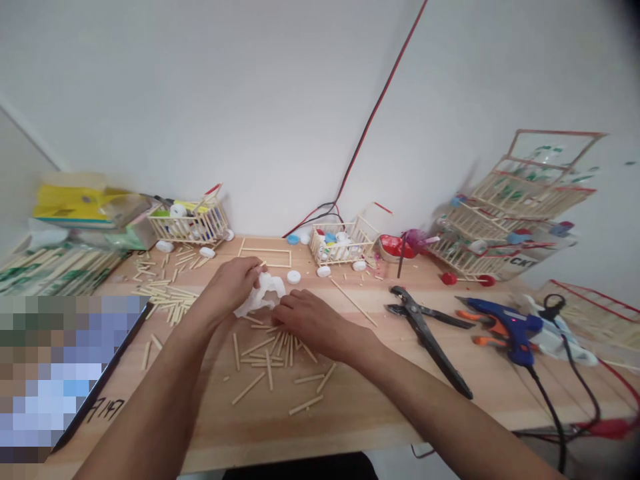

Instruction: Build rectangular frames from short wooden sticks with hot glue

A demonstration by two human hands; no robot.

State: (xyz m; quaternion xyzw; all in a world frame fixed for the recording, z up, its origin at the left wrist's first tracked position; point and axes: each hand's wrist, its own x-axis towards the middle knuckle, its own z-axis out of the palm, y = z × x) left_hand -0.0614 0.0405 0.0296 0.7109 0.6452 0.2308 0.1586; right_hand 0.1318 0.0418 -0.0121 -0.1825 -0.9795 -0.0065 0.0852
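Note:
A crumpled, thin white sheet [261, 297], perhaps tissue or plastic, lies between my hands. My left hand [237, 280] is closed at its upper left edge, the fingertips pinched. My right hand [313, 323] has its fingers curled down at the sheet's right edge, over the top of a heap of short wooden sticks [269, 367]; what its fingertips hold is hidden. A white bottle cap [293, 277] sits just beyond the sheet. Behind my left hand lies a flat rectangular frame of sticks [275, 251].
Two small stick carts [190, 223] [343, 243] stand by the wall, with a tiered stick rack [500, 213] at right. Pliers [425, 333] and a blue glue gun [515, 327] lie right. A screen [75, 380], more sticks [173, 300] and bagged sticks [60, 270] are left.

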